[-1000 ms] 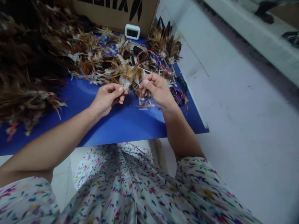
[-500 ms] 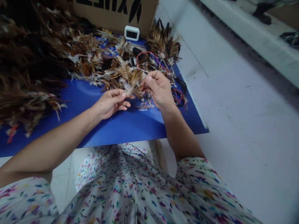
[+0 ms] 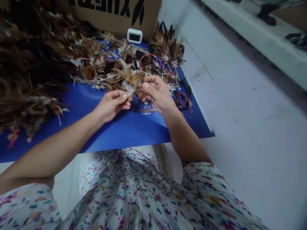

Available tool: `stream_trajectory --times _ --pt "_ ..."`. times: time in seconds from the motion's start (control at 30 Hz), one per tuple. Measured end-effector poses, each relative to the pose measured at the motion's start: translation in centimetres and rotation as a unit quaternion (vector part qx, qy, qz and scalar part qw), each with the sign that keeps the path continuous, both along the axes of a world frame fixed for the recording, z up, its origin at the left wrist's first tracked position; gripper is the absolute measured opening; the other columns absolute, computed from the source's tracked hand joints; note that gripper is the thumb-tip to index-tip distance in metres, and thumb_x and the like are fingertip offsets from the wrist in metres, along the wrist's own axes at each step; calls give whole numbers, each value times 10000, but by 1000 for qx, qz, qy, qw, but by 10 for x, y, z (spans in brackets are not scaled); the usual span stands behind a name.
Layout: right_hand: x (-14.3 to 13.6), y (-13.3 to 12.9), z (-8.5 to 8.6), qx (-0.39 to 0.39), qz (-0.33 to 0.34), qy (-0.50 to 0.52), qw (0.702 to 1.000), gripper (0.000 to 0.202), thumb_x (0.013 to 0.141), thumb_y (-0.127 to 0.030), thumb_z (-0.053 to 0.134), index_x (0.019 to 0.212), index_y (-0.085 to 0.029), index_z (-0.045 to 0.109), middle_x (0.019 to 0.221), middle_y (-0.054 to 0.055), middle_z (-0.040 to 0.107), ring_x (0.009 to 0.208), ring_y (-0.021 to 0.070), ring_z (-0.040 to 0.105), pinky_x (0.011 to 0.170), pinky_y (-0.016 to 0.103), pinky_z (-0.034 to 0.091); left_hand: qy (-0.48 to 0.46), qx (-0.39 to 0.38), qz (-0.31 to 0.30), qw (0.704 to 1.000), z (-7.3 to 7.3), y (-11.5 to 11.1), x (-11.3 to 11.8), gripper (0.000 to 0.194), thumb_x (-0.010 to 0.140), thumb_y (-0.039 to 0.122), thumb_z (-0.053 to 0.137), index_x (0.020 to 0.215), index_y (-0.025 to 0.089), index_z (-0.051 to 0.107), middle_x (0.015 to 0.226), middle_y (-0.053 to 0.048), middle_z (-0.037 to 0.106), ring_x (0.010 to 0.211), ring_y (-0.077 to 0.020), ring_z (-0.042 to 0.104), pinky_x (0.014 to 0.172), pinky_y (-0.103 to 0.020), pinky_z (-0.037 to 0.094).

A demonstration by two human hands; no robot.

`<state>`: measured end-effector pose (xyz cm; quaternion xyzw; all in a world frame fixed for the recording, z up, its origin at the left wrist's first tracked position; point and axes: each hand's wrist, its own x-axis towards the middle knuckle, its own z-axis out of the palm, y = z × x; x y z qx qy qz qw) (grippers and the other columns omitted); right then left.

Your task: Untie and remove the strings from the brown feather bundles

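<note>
My left hand pinches the pale, fluffy base of a small brown feather bundle between thumb and fingertips. Close by on the right, my right hand has its thumb and fingers curled together at the bundle's side; what lies between its fingertips is too small to make out. Beyond both hands, a pile of brown and white feathers spreads over the blue tabletop. A red cord loops over the feathers behind my right hand.
A white digital clock stands before a cardboard box. Upright feather bunches lean near the wall at the right. Tangled red and black cords lie beside my right wrist. Dark feather bundles cover the left side.
My right hand has moved slightly left and down, nearer the feather bundle. The left hand's fingers have curled in more, still pinching the bundle's base.
</note>
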<state>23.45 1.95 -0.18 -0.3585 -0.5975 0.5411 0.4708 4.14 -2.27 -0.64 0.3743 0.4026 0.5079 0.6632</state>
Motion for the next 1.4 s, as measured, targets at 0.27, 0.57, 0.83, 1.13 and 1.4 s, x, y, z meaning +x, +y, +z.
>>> stream_trajectory --times 0.27,0.57,0.83,1.13,1.4 --pt "-16 -6 -6 -65 55 6 996 525 650 -614 843 867 -197 610 770 -12 662 655 94 637 530 195 497 4 58 -1 998 -4 0 -2 396 581 368 950 704 120 666 668 -15 700 532 -85 636 545 -192 565" --pt "-23 -8 -10 -31 64 -6 997 478 650 -581 850 768 -164 647 700 -6 678 605 81 608 546 208 502 17 83 -9 996 -8 2 -2 423 563 419 949 722 134 680 600 -5 679 511 -95 633 542 -196 555" --pt "-23 -5 -11 19 21 19 999 470 666 -578 844 762 -168 634 660 -26 632 596 86 590 558 226 505 5 46 9 999 -5 2 -3 334 644 330 920 718 123 669 696 -20 714 562 -90 657 542 -179 562" --pt "-22 -2 -13 119 -9 -1 993 465 704 -614 803 839 -184 690 919 29 679 672 100 625 526 236 516 -26 -48 -32 998 1 0 -2 163 814 127 761 680 107 670 658 -26 697 496 -72 617 493 -159 537" --pt "-23 -8 -7 150 -21 -60 987 467 719 -657 765 801 -206 680 863 22 672 826 154 647 752 316 567 -29 -58 -59 996 2 0 -1 183 767 165 823 669 102 681 632 -20 677 492 -61 602 493 -147 528"
